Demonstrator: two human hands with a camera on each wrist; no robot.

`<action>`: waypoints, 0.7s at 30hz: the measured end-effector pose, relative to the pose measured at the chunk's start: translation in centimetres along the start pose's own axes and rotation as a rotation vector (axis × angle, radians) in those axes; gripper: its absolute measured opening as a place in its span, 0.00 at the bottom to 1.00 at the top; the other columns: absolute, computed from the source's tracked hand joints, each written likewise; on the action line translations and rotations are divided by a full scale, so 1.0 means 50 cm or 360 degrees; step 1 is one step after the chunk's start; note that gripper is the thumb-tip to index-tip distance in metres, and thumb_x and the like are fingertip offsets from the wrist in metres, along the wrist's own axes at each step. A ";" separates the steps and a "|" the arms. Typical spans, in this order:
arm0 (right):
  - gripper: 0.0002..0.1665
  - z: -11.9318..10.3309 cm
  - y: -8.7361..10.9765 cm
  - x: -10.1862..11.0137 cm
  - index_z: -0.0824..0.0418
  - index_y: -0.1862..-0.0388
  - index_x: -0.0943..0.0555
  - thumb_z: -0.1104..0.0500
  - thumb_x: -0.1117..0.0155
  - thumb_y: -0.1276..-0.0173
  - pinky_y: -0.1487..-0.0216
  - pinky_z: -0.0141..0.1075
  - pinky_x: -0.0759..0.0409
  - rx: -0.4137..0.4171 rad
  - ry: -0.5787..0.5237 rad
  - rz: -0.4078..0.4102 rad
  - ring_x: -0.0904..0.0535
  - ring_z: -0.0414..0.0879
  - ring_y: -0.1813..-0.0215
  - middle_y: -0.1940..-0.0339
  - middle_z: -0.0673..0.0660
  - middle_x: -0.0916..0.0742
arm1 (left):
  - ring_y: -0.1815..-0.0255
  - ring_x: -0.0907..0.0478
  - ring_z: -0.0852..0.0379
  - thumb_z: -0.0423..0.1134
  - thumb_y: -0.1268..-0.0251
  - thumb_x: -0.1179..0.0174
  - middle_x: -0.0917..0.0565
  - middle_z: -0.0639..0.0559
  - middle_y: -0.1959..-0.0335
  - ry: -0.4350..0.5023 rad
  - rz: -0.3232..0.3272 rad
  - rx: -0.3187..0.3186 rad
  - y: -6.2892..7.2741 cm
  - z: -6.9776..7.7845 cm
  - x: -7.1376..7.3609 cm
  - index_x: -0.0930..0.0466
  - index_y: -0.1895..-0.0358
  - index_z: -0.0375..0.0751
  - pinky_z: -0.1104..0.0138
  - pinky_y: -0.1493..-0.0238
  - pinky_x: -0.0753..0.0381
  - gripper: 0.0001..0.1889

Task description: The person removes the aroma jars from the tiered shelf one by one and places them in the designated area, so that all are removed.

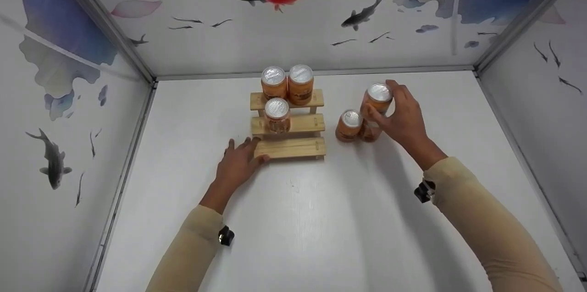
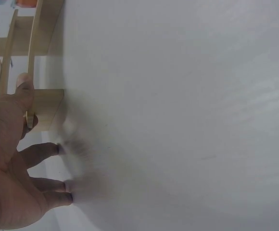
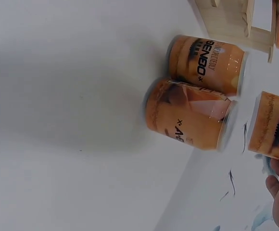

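My right hand (image 1: 406, 115) grips an orange can (image 1: 379, 99) with a silver top, thumb on one side and fingers on the other. In the right wrist view, this held can (image 3: 274, 126) is up off the table, apart from two similar cans. Those two, a left can (image 1: 349, 126) and a right can (image 1: 370, 132) partly hidden under the held one, stand side by side on the table. My left hand (image 1: 236, 163) pinches the left end of the lowest step of a three-step wooden rack (image 1: 293, 147), thumb on top, a finger beneath. Its other fingertips (image 2: 61, 186) touch the table.
Two more orange cans, a left one (image 1: 274, 85) and a right one (image 1: 301, 85), stand on the rack's top step. One can (image 1: 277, 120) sits at the left of the middle step. White walls (image 1: 293, 30) with painted fish enclose the white table (image 1: 298, 223) behind and at both sides.
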State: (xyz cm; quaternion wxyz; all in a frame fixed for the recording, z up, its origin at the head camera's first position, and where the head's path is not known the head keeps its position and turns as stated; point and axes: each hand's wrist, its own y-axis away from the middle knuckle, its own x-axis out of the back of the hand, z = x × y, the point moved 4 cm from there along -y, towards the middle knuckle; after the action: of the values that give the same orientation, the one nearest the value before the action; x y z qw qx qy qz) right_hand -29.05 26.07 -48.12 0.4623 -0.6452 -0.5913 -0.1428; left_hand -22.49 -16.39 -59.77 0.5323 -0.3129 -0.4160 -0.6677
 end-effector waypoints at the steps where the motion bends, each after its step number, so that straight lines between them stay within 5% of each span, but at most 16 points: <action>1: 0.44 0.005 0.001 0.003 0.72 0.21 0.30 0.55 0.20 0.27 0.25 0.64 0.20 -0.0011 0.0001 0.0005 0.17 0.67 0.28 0.33 0.72 0.17 | 0.09 0.50 0.22 0.71 0.20 0.44 0.35 0.42 0.11 0.0003 -0.0003 0.0007 0.000 -0.001 -0.001 0.34 0.12 0.54 0.23 0.26 0.30 0.42; 21: 0.42 0.074 0.019 0.049 0.73 0.22 0.29 0.57 0.20 0.27 0.25 0.67 0.21 -0.0148 0.0038 0.0080 0.18 0.72 0.29 0.33 0.76 0.18 | 0.10 0.48 0.23 0.72 0.21 0.44 0.33 0.41 0.12 -0.0010 0.0036 -0.0014 0.006 0.005 0.005 0.33 0.13 0.53 0.24 0.27 0.27 0.43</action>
State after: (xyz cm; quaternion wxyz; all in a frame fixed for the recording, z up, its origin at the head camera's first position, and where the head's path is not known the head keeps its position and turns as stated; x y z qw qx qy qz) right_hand -28.90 30.54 -48.71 0.4423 -0.6788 -0.5622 -0.1662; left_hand -22.25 -16.30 -59.37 0.5372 -0.3219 -0.4110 -0.6625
